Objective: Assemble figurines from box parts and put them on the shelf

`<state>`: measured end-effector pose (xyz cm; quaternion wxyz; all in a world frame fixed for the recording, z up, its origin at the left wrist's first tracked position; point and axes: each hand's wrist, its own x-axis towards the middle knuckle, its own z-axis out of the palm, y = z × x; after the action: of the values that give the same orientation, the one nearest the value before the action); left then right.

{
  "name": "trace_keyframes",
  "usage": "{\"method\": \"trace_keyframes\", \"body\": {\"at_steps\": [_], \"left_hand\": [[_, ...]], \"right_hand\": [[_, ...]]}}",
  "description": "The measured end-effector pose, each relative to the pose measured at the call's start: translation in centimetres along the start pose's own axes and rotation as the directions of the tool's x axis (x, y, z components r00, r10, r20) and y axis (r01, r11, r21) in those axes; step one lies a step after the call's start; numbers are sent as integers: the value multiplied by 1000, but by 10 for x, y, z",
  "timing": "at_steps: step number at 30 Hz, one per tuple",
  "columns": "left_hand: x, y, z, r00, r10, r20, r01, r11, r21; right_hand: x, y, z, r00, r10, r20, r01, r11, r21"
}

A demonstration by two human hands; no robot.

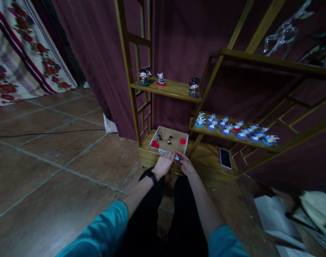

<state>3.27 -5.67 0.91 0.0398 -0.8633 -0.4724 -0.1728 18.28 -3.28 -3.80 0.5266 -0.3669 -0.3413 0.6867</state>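
My right hand [184,164] has its fingers closed around a small figurine [176,157] with red and whitish parts, mostly covered by the fingers. Against its other side my left hand [165,161] is curled, fingertips touching or very near it; a dark band is on that wrist. Both hands are at the front edge of a shallow open box [173,131]. Inside the box lie several small dark figure pieces [169,139], a red disc [182,141] at the right and more red discs [154,144] at the left corner.
A wooden shelf unit [165,90] stands ahead. Black-haired figurines [194,87] and a white-haired one [161,79] occupy its upper left board. Several blue figurines [227,129] line the right board. A phone [225,158] lies below them. A glass horse [283,34] stands top right.
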Motion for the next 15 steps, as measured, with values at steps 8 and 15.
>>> {"method": "trace_keyframes", "body": {"at_steps": [8,15], "left_hand": [[1,0,-1,1000,18,5,-18,1000,21],[1,1,3,1000,29,-11,-28,999,20]], "right_hand": [[1,-3,1,1000,16,-9,-16,1000,-13],[-1,-4,2,1000,11,8,-10,999,-36]]}}
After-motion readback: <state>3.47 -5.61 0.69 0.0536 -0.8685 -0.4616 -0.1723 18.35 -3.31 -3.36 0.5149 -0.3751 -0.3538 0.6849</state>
